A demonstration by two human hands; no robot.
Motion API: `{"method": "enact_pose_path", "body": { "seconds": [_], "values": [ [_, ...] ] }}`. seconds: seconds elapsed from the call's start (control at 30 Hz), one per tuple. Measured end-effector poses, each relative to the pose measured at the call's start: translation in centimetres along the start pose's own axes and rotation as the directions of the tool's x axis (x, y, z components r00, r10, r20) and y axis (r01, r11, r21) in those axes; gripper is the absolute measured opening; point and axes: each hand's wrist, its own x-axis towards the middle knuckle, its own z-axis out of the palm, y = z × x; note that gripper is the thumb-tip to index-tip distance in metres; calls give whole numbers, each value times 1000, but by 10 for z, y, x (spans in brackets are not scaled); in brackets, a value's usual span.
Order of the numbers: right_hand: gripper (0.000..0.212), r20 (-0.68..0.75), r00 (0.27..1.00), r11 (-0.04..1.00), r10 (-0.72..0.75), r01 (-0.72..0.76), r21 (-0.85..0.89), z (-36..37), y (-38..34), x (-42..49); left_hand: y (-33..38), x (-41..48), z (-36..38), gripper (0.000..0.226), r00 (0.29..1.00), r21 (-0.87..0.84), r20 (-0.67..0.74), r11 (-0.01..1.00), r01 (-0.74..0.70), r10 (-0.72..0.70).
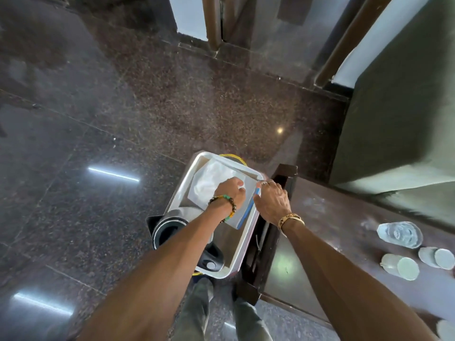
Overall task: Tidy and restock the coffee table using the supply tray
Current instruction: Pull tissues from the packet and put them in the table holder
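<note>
Steel tray (234,244) just beside tabletop (332,217), carrying white packet (209,178) and kettle (170,230); left hand (229,190) curled onto packet top, right hand (272,200) pinching its blue edge; seemingly opening or lifting packet for restocking; next, needing firm grip, then carrying across toward glasses (398,265).

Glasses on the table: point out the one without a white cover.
The wide clear glass, farthest back; the two smaller glasses beside it are capped in white.

Silvery supply tray (231,244) just beside dark coffee table (332,217), white packet (211,179) inside
</note>
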Motion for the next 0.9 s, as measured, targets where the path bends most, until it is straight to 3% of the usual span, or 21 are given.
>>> {"method": "enact_pose_path", "body": {
  "seconds": [0.33, 0.63, 0.9],
  "values": [
    [35, 25, 999, 987, -33, 37, -160, 37, 8, 69, -16, 68, 19, 40, 992, 101, 102, 993, 58, -68],
    [22, -54, 999, 943, -3, -15, -333, 51, 5, 83, -30, 79, 24, 39, 990, 102, 110, 992, 72, -83],
    [27, -24, 994, 986, 110, -112, -122, 36, -4, 75, -28, 70, 17, 40, 992, 81, 117, 996, 47, -56]
  ]
}}
